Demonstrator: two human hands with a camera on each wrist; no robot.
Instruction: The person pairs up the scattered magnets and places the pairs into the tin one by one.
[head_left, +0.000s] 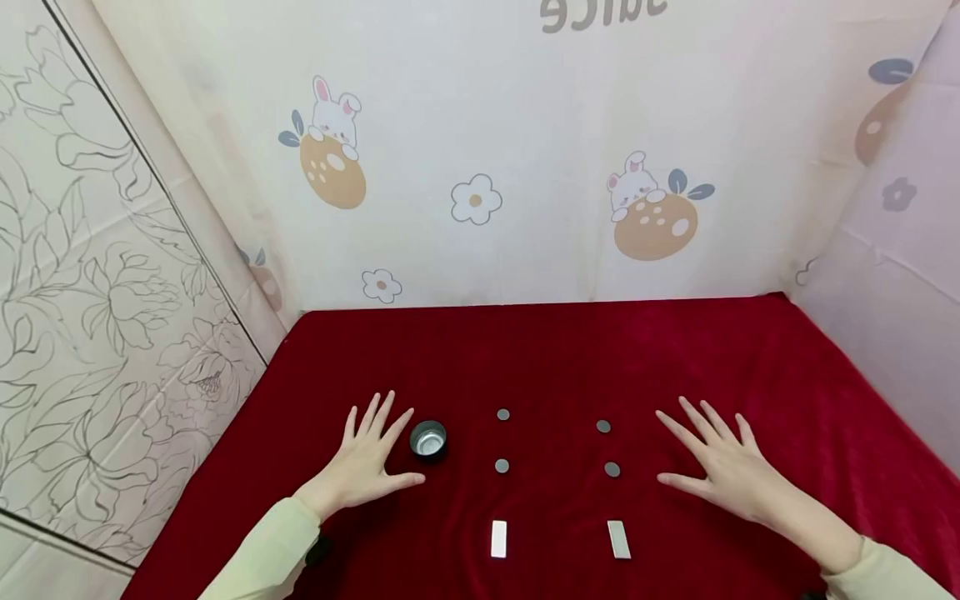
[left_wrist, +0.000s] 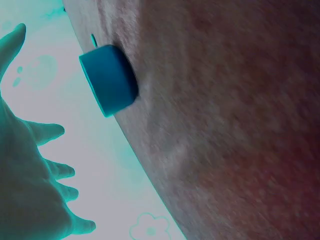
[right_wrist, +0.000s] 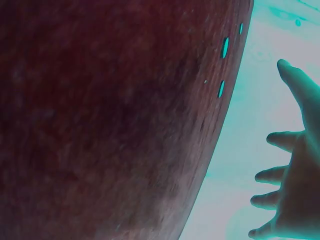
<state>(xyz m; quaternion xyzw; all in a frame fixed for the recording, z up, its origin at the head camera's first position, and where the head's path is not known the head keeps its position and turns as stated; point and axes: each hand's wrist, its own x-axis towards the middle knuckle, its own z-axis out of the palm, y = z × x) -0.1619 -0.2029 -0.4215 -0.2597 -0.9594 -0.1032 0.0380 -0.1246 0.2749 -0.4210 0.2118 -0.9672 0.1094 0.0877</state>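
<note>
My left hand point(head_left: 363, 458) is spread with straight fingers over the left of the table, holding nothing. Just right of its fingers stands a small round dark tin point(head_left: 429, 440) with a silvery inside; the left wrist view shows the tin point(left_wrist: 109, 80) from its side. On the right, my right hand point(head_left: 731, 471) is likewise spread and holds nothing. Nearest to it are two grey discs, an upper disc point(head_left: 603, 426) and a lower disc point(head_left: 612, 470). Closer to the tin lie two more, a far disc point(head_left: 503, 414) and a near disc point(head_left: 502, 466).
Two flat silvery rectangular pieces, a left bar point(head_left: 498, 539) and a right bar point(head_left: 618, 539), lie nearer the front. Everything sits on a red velvety cloth point(head_left: 555, 358). A printed curtain point(head_left: 525, 108) hangs behind, with a flower-patterned panel point(head_left: 112, 250) at left.
</note>
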